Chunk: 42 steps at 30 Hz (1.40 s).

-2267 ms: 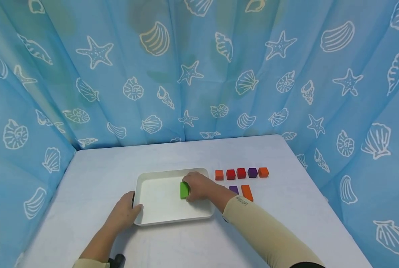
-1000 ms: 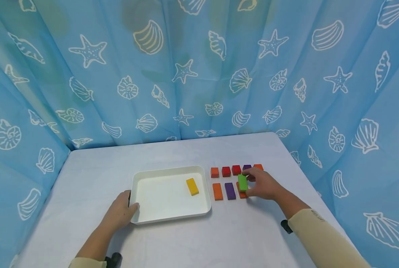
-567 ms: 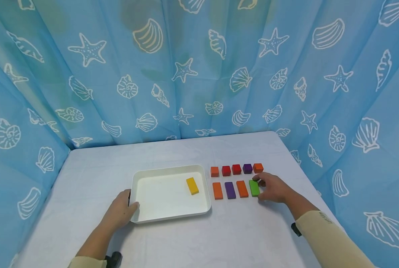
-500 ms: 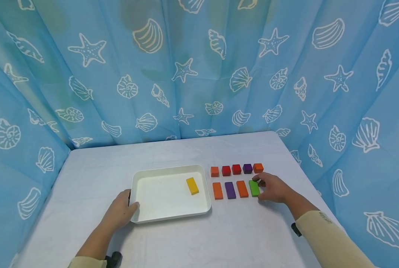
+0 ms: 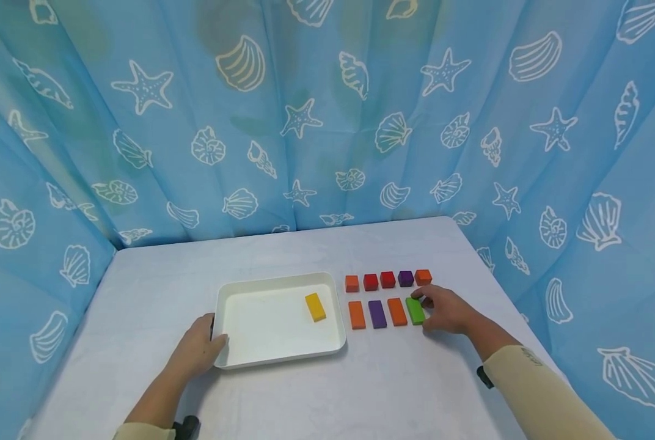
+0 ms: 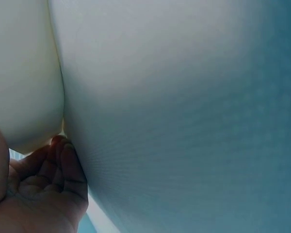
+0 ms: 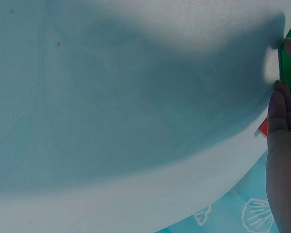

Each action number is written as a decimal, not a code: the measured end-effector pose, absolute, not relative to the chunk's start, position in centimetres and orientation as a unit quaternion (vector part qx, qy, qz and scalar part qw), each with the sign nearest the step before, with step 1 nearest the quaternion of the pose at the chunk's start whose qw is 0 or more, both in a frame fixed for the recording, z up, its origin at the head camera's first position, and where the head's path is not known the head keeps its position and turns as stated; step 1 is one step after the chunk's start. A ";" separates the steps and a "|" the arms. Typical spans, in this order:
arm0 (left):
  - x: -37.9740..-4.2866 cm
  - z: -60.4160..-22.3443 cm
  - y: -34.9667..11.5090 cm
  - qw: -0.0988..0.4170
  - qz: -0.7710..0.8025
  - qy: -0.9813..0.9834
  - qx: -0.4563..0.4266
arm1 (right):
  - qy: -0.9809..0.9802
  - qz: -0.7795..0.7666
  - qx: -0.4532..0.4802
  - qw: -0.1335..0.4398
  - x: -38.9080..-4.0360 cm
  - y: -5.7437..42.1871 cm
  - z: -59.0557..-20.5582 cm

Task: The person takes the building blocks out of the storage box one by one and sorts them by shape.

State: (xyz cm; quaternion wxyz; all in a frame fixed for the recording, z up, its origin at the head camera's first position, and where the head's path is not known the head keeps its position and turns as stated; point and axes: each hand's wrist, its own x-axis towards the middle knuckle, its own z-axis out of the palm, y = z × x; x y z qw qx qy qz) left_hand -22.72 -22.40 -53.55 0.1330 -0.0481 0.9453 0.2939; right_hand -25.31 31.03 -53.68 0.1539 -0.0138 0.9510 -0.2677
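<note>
My left hand [image 5: 198, 348] grips the left edge of a shallow white tray [image 5: 261, 360], thumb over the near rim; the left wrist view shows its curled fingers [image 6: 63, 170] at the tray's wall. Inside the tray, toward its right side, lies a yellow block [image 5: 315, 307]. To the right of the tray my right hand [image 5: 450, 311] pinches a flat green block [image 5: 415, 311] at its two ends. The block lies on the table at the right end of a row, beside an orange block [image 5: 397, 311], a purple block [image 5: 377, 313] and another orange block [image 5: 357, 315].
Behind that row stands a line of small cubes: an orange cube [image 5: 352, 283], a red cube [image 5: 370, 282], another red cube [image 5: 388, 279], a purple cube [image 5: 406, 278] and an orange cube [image 5: 423, 277]. A blue shell-patterned curtain [image 5: 327, 146] borders the white table [image 5: 316, 403].
My right hand has carried the green block out of the tray, over the orange block, and down to the row's right end. The left hand has stayed on the tray.
</note>
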 end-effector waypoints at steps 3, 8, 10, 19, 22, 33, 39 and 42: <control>-22.6 -53.6 -22.3 0.136 0.293 0.945 -0.052 | 0.951 -0.268 -0.013 0.154 -25.3 31.0 -53.8; -22.5 -53.6 -22.3 0.129 0.292 0.946 -0.049 | 0.952 -0.264 -0.014 0.153 -25.3 31.0 -53.7; -22.5 -53.6 -22.3 0.128 0.293 0.946 -0.048 | 0.952 -0.264 -0.011 0.153 -25.3 31.0 -53.8; -22.4 -53.5 -22.3 0.126 0.292 0.947 -0.045 | 0.953 -0.269 -0.029 0.138 -25.4 30.9 -52.6; -22.5 -53.6 -22.4 0.126 0.293 0.946 -0.049 | 0.950 -0.280 -0.045 0.126 -25.7 30.2 -51.7; -22.5 -53.6 -22.3 0.124 0.302 0.944 -0.050 | 0.941 -0.299 -0.071 0.138 -28.1 23.5 -49.3; -22.5 -53.7 -22.2 0.125 0.302 0.943 -0.057 | 0.938 -0.298 -0.088 0.156 -29.2 18.9 -48.3; -22.6 -53.6 -22.2 0.122 0.302 0.943 -0.060 | 0.934 -0.296 -0.117 0.161 -29.7 16.8 -47.9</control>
